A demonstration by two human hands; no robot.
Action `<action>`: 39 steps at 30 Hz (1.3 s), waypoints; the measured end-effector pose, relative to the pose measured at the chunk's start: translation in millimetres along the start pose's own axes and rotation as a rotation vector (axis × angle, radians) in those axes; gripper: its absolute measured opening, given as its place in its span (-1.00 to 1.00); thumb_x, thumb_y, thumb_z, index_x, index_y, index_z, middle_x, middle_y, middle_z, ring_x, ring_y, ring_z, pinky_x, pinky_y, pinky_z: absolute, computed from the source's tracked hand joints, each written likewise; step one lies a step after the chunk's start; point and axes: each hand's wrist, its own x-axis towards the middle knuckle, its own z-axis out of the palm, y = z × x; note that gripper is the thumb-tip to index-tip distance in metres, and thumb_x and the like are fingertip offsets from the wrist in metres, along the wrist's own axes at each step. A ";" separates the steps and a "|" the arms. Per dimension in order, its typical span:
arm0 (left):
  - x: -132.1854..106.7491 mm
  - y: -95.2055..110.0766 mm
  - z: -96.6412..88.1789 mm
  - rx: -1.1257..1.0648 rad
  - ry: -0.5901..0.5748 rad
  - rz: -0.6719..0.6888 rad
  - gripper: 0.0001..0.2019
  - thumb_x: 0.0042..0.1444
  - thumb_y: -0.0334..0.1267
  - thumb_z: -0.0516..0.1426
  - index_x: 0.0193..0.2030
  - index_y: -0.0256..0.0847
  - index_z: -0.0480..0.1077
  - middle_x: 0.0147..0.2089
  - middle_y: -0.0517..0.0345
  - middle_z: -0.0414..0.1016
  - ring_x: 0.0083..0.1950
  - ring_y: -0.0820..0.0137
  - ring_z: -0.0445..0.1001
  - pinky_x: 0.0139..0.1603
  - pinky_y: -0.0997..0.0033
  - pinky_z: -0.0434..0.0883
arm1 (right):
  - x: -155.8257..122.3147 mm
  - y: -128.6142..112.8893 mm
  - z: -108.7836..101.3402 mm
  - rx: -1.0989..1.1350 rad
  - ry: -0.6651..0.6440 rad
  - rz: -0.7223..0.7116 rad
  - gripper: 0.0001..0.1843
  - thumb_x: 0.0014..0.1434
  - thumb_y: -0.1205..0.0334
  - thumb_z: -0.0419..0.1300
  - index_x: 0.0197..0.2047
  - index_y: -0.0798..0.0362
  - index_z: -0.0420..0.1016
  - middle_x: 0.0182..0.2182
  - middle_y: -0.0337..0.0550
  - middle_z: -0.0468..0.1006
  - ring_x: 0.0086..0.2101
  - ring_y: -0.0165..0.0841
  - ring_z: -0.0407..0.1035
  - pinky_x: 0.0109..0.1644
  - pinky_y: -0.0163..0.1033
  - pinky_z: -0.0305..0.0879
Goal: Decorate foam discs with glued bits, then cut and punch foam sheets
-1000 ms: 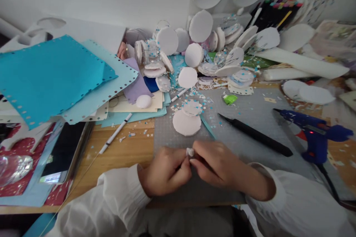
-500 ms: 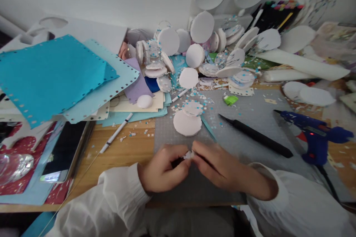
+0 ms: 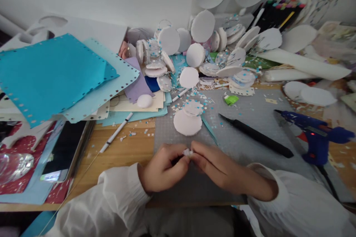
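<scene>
1. Your left hand [image 3: 166, 168] and right hand [image 3: 218, 166] are meeting, fingertips clamping a small white piece [image 3: 188, 152] between them; uneven squeezing could be tearing it or making it slip.
2. Loose confetti [image 3: 176, 108] is lying beyond your fingers, possibly hiding the piece if it is dropping there.
3. Right of your fingers, the glue gun [image 3: 317, 144] is showing a red light [image 3: 312, 133]; a careless reach could be risking a burn.

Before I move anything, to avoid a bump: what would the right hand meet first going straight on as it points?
Likely the left hand, just past the small white piece between them; depth is unclear.
</scene>
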 end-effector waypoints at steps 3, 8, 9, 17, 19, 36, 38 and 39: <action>-0.7 0.5 0.4 0.005 0.002 0.009 -0.72 0.24 -0.32 -0.08 -0.52 -0.22 0.14 -0.58 0.30 0.11 -0.54 0.54 0.11 -0.51 0.55 0.11 | 0.2 1.8 -0.3 0.019 -0.026 -0.015 -0.69 0.41 0.08 -0.17 -0.34 0.01 0.13 -0.51 -0.31 0.28 -0.50 -0.45 0.18 -0.43 -0.30 0.00; -1.6 0.3 -0.1 0.073 0.030 0.043 -0.68 0.23 -0.34 -0.07 -0.57 -0.19 0.00 -0.60 0.34 -0.04 -0.57 0.56 -0.02 -0.55 0.52 0.01 | -1.8 1.8 1.3 -0.135 -0.008 -0.066 -0.75 0.39 0.10 -0.15 -0.30 0.01 0.14 -0.47 -0.24 0.36 -0.47 -0.41 0.22 -0.44 -0.29 -0.01; -1.5 0.6 -0.1 0.088 0.027 0.045 -0.69 0.22 -0.35 -0.06 -0.56 -0.19 0.01 -0.60 0.34 -0.04 -0.57 0.56 -0.01 -0.55 0.52 0.01 | -2.3 1.4 1.7 -0.174 0.002 -0.074 -0.76 0.39 0.11 -0.16 -0.29 0.01 0.14 -0.46 -0.22 0.38 -0.47 -0.40 0.24 -0.44 -0.29 -0.01; -0.8 -2.1 1.8 0.197 0.033 0.167 -0.73 0.16 -0.42 -0.04 -0.55 -0.20 0.04 -0.59 0.36 0.00 -0.58 0.59 0.00 -0.56 0.54 0.02 | -0.2 5.9 6.6 -0.518 0.140 -0.276 -0.81 0.29 0.30 -0.20 -0.34 0.01 0.12 -0.58 -0.22 0.38 -0.60 -0.38 0.26 -0.50 -0.24 -0.07; -1.1 -6.0 2.2 0.274 0.020 0.217 -0.76 0.15 -0.43 -0.04 -0.54 -0.19 0.07 -0.59 0.36 0.05 -0.58 0.58 0.04 -0.56 0.53 0.04 | 0.5 8.2 8.4 -0.595 0.180 -0.298 -0.83 0.25 0.31 -0.20 -0.35 0.01 0.13 -0.62 -0.23 0.37 -0.63 -0.38 0.24 -0.50 -0.23 -0.09; -1.3 7.0 -2.4 0.098 -0.147 0.081 -0.68 0.33 -0.32 -0.14 -0.41 -0.27 0.30 -0.50 0.19 0.32 -0.48 0.52 0.28 -0.43 0.56 0.26 | -4.9 0.1 -5.5 -0.280 0.053 -0.237 -0.74 0.33 0.32 -0.17 -0.30 0.06 0.28 -0.52 -0.20 0.45 -0.50 -0.40 0.33 -0.41 -0.30 0.10; -0.7 9.9 -2.7 0.000 -0.169 0.039 -0.64 0.36 -0.25 -0.14 -0.39 -0.30 0.34 -0.52 0.21 0.29 -0.51 0.54 0.26 -0.45 0.58 0.25 | -5.7 -1.4 -8.1 -0.192 0.017 -0.242 -0.74 0.34 0.34 -0.16 -0.30 0.05 0.30 -0.50 -0.23 0.45 -0.47 -0.43 0.34 -0.38 -0.33 0.14; -0.5 10.7 -2.5 -0.047 -0.173 0.024 -0.62 0.37 -0.21 -0.14 -0.39 -0.31 0.35 -0.53 0.23 0.27 -0.53 0.56 0.24 -0.47 0.59 0.23 | -5.9 -2.2 -9.1 -0.159 0.001 -0.241 -0.72 0.34 0.34 -0.17 -0.31 0.05 0.30 -0.49 -0.24 0.45 -0.46 -0.44 0.34 -0.36 -0.33 0.16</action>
